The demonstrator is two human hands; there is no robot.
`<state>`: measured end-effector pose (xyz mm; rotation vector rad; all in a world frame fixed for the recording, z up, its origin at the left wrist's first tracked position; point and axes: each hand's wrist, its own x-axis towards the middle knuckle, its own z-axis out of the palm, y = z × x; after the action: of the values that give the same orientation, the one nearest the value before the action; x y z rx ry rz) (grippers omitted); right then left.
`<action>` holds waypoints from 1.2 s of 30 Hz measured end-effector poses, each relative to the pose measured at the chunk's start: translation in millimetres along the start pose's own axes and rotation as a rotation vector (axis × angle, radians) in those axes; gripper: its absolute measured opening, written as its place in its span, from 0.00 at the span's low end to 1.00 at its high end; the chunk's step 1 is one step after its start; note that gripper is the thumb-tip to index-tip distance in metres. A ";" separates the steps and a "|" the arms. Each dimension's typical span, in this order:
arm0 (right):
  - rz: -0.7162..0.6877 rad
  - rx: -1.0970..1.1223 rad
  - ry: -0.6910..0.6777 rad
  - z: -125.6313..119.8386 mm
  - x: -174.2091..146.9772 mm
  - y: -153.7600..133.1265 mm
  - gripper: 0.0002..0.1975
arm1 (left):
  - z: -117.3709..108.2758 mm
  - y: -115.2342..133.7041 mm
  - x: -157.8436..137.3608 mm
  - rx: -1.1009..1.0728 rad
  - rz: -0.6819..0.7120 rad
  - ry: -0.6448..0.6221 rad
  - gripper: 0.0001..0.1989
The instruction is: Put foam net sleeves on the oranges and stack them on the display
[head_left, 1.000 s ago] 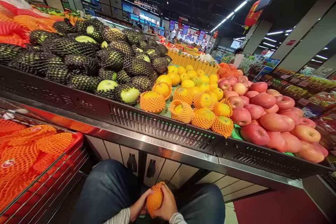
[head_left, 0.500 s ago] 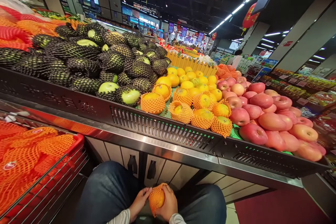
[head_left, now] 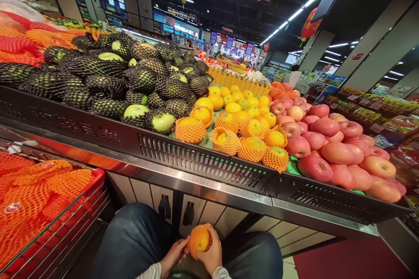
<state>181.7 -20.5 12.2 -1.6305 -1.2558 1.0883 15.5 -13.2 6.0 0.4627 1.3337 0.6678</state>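
One orange [head_left: 203, 240] in foam net [head_left: 194, 239]

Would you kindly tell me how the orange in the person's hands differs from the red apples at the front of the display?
The orange is yellow-orange, while the red apples are pinkish red. A mesh sleeve partly covers the orange; those apples are bare. The orange is held singly in the right hand, whereas the apples lie heaped. Both are roundish fruit.

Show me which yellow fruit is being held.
The netted yellow fruit between the left hand and right hand; the yellow fruits beyond it lie in the black tray.
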 end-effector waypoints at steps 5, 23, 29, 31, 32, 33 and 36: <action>0.102 0.138 -0.027 -5.7 0.7 -7.2 0.42 | 1.9 3.9 -4.4 -0.082 -0.109 -0.007 0.40; 0.073 0.031 -0.213 -6.7 -10.1 -19.5 0.21 | 7.1 26.1 -26.1 -0.394 -0.201 -0.079 0.31; 0.048 0.014 -0.165 -3.9 -9.3 -15.3 0.26 | 2.5 25.4 -25.9 -0.312 -0.195 -0.032 0.33; 0.029 0.065 -0.139 -5.9 -7.1 -18.8 0.27 | 2.9 25.9 -26.2 -0.326 -0.189 -0.058 0.34; 0.050 0.113 -0.120 -6.7 -5.3 -19.8 0.30 | 2.9 25.9 -25.9 -0.338 -0.193 -0.067 0.35; 0.098 0.173 -0.107 -6.9 -3.2 -19.9 0.33 | 2.7 25.6 -25.4 -0.350 -0.204 -0.068 0.36; 0.333 0.315 -0.163 -3.0 1.4 -13.9 0.42 | 0.7 22.9 -22.6 -0.365 -0.250 -0.075 0.39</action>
<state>180.6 -16.7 25.9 -1.5614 -0.8703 1.5656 10.0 -11.7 37.7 0.0245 1.1429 0.6597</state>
